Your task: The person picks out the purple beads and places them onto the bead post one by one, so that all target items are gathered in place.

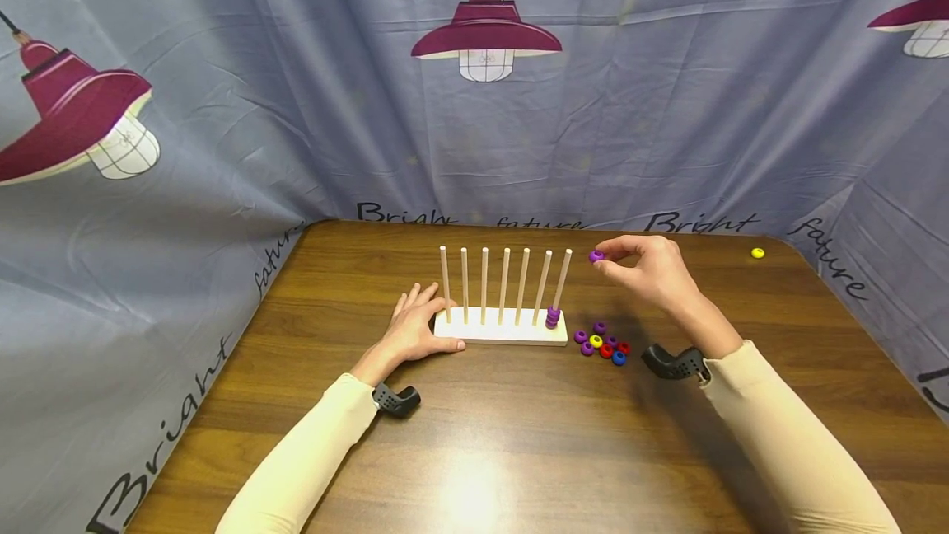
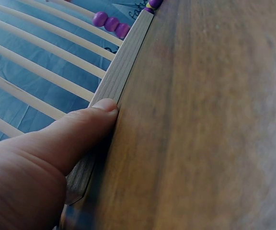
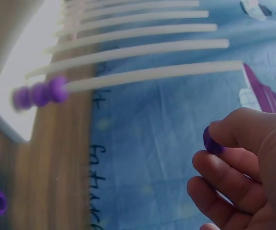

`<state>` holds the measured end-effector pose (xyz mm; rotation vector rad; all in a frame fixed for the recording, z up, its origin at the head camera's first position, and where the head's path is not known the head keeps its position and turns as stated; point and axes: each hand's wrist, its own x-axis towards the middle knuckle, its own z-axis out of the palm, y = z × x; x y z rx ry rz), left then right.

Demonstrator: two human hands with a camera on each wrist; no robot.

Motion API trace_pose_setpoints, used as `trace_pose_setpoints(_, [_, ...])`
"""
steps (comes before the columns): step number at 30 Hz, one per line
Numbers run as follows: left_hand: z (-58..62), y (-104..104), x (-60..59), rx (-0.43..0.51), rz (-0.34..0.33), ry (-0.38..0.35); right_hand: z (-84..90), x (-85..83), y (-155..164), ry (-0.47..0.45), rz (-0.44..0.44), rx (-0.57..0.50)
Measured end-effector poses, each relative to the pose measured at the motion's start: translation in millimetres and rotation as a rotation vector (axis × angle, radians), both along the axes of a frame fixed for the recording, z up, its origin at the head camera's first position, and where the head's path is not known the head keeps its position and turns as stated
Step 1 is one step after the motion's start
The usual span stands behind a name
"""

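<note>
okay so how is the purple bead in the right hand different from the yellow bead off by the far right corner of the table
The purple bead is pinched in the right hand, raised near the top of the rightmost peg; the yellow bead lies untouched on the table. They differ in colour. Both look like small, round, similarly sized beads.

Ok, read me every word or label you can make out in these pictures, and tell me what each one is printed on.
"Bright": on the grey backdrop cloth, behind the table's far edge; printed again at the left.
"future": same cloth, beside it; repeated on the side panels.
"futur": the same print, cut off, in the right wrist view.
The peg board, beads and wrist mounts show no readable text.
</note>
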<state>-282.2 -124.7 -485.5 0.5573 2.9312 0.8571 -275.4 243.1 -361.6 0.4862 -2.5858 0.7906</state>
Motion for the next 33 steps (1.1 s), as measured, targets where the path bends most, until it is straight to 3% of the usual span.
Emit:
trace_pose_setpoints(15, [2.5,0.4,-0.8,-0.013,0.000,-0.003,44.1,3.3,-13.6,-0.053,0.026,-0.039])
trace_pose_setpoints(22, [2.0,0.2,1.3,-0.005,0.004,0.001,52.2,2.7,-17.1,-0.094,0.005,-0.043])
trace_pose_setpoints(33, [1.3,0.5,1.1,-0.002,0.000,0.004,57.4,4.5,-24.0,-0.084,0.064,-0.008])
